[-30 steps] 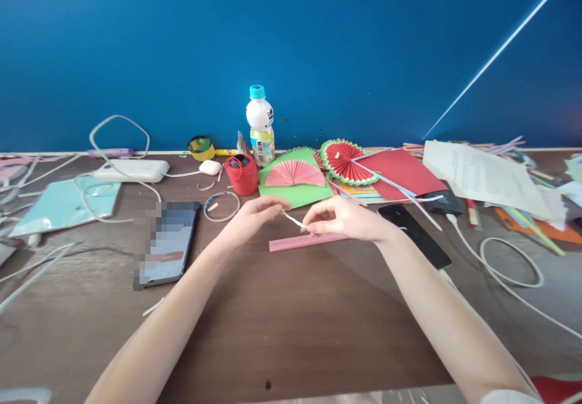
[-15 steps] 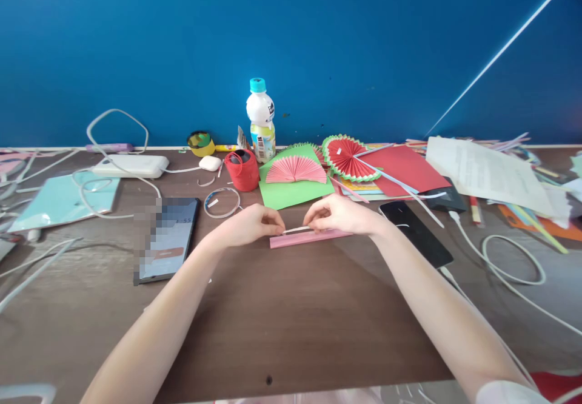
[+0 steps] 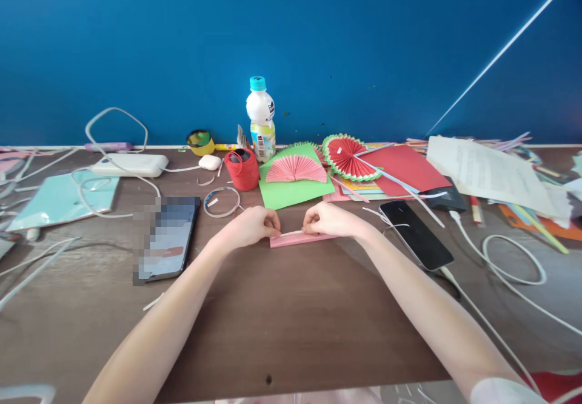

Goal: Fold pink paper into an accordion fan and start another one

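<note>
A folded strip of pink paper (image 3: 301,240) lies on the brown table (image 3: 295,319). Along its far edge runs a thin white strip (image 3: 291,233), perhaps adhesive tape. My left hand (image 3: 254,227) pinches the strip's left end, fingertips down at the pink paper. The fingers of my right hand (image 3: 333,218) are closed on the strip further right, also touching the paper. Behind my hands, a pleated pink paper fan (image 3: 297,168) rests on a sheet of green paper (image 3: 282,198).
A red-and-green pleated fan (image 3: 349,158) and red paper (image 3: 413,170) lie at the back right. Phones flank my arms, one left (image 3: 170,240) and one right (image 3: 416,237). A bottle (image 3: 261,119) stands by the blue wall. White cables (image 3: 522,282) cross both sides.
The white strip, held in the air between my hands before, has come down onto the pink paper's far edge. My left hand has moved lower, and both hands now rest at the paper.
</note>
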Demonstrator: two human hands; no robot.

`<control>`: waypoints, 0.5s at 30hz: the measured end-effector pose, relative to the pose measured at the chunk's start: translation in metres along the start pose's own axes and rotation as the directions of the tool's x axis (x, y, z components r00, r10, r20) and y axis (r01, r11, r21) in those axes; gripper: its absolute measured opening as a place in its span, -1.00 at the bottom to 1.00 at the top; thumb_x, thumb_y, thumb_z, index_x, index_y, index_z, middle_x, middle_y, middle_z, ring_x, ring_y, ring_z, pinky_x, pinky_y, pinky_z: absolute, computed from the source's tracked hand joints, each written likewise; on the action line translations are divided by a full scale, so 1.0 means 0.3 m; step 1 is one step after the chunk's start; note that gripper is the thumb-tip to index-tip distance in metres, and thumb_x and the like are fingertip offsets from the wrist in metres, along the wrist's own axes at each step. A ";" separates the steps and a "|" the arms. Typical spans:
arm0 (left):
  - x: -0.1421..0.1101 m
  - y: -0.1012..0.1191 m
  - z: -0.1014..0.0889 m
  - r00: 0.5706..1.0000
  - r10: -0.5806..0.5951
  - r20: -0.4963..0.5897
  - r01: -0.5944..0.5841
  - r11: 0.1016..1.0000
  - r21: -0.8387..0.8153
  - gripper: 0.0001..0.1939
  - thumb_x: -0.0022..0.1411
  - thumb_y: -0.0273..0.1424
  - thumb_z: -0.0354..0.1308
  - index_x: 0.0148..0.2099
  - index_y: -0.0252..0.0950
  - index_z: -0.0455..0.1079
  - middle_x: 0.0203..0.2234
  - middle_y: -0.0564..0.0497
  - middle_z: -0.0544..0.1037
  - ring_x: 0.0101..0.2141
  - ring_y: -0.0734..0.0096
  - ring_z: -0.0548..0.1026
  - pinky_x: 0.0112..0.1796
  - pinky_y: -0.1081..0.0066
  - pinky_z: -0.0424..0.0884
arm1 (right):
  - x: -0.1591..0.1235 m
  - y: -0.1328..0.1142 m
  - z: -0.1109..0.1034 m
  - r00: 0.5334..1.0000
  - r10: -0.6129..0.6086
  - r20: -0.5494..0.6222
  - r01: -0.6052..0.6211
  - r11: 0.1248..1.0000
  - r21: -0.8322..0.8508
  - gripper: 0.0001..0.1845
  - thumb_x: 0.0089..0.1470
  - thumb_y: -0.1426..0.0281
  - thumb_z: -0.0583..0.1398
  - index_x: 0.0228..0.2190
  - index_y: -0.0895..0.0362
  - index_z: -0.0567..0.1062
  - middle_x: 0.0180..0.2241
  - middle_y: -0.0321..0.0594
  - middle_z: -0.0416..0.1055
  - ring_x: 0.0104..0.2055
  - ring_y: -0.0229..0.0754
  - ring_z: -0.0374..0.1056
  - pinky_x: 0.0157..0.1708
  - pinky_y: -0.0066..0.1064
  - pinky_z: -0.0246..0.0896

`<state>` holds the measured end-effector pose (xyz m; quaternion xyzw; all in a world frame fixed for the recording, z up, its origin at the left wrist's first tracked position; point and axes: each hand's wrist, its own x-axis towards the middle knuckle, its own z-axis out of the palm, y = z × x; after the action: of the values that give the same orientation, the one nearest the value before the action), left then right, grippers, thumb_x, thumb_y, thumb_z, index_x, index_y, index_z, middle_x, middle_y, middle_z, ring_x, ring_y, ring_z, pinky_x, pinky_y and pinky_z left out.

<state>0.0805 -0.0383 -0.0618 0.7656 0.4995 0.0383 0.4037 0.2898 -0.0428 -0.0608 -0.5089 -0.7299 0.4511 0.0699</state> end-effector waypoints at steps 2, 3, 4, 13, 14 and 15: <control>0.001 0.001 0.000 1.000 0.000 0.007 0.000 1.000 0.024 -0.89 -0.05 -0.33 0.11 -0.47 -0.27 0.37 -0.59 0.10 0.50 -0.52 0.44 0.40 -0.50 0.50 0.20 | -0.001 -0.002 0.001 1.000 0.019 0.006 -0.019 1.000 -0.007 -0.89 -0.22 0.43 0.13 -0.59 0.20 0.45 -0.56 -0.28 0.43 -0.52 -0.32 0.25 -0.56 -0.54 0.07; 0.001 0.002 0.000 1.000 0.002 0.011 -0.003 0.999 0.033 -0.88 -0.05 -0.33 0.10 -0.48 -0.27 0.37 -0.59 0.10 0.49 -0.52 0.44 0.39 -0.50 0.50 0.19 | -0.002 -0.004 0.002 1.000 0.029 0.005 -0.028 0.999 -0.016 -0.89 -0.22 0.43 0.13 -0.59 0.19 0.45 -0.56 -0.28 0.42 -0.52 -0.32 0.24 -0.57 -0.54 0.06; 0.001 0.004 0.000 1.000 0.004 0.015 -0.005 0.999 0.040 -0.88 -0.05 -0.33 0.10 -0.49 -0.27 0.37 -0.59 0.10 0.49 -0.52 0.44 0.39 -0.50 0.50 0.19 | -0.003 -0.006 0.003 0.999 0.037 0.001 -0.037 0.999 -0.028 -0.89 -0.22 0.43 0.13 -0.58 0.19 0.46 -0.56 -0.28 0.42 -0.52 -0.32 0.24 -0.58 -0.54 0.05; 0.000 0.023 0.009 1.000 0.014 0.014 -0.016 0.994 0.109 -0.86 -0.08 -0.47 0.02 -0.50 -0.26 0.41 -0.57 0.11 0.50 -0.51 0.48 0.40 -0.49 0.53 0.20 | -0.007 -0.024 0.016 0.997 0.063 -0.048 -0.069 0.990 -0.125 -0.93 -0.25 0.43 0.14 -0.63 0.17 0.43 -0.59 -0.31 0.39 -0.55 -0.34 0.21 -0.62 -0.54 -0.03; 0.000 0.025 0.010 1.000 0.011 0.013 -0.013 0.993 0.120 -0.86 -0.08 -0.48 0.01 -0.50 -0.26 0.41 -0.58 0.11 0.50 -0.51 0.49 0.39 -0.49 0.53 0.20 | -0.007 -0.026 0.018 0.997 0.065 -0.051 -0.071 0.988 -0.135 -0.93 -0.25 0.43 0.14 -0.64 0.17 0.42 -0.60 -0.32 0.38 -0.55 -0.34 0.20 -0.62 -0.54 -0.03; -0.001 0.027 0.010 1.000 0.006 0.012 -0.008 0.992 0.129 -0.85 -0.09 -0.48 0.01 -0.50 -0.26 0.41 -0.58 0.11 0.50 -0.51 0.49 0.39 -0.50 0.53 0.20 | -0.008 -0.029 0.019 0.996 0.065 -0.057 -0.073 0.987 -0.144 -0.94 -0.26 0.44 0.14 -0.64 0.16 0.41 -0.60 -0.32 0.38 -0.55 -0.34 0.20 -0.61 -0.54 -0.03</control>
<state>0.0877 -0.0415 -0.0584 0.7921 0.4959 0.0027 0.3559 0.2818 -0.0486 -0.0571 -0.5491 -0.7409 0.3850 0.0357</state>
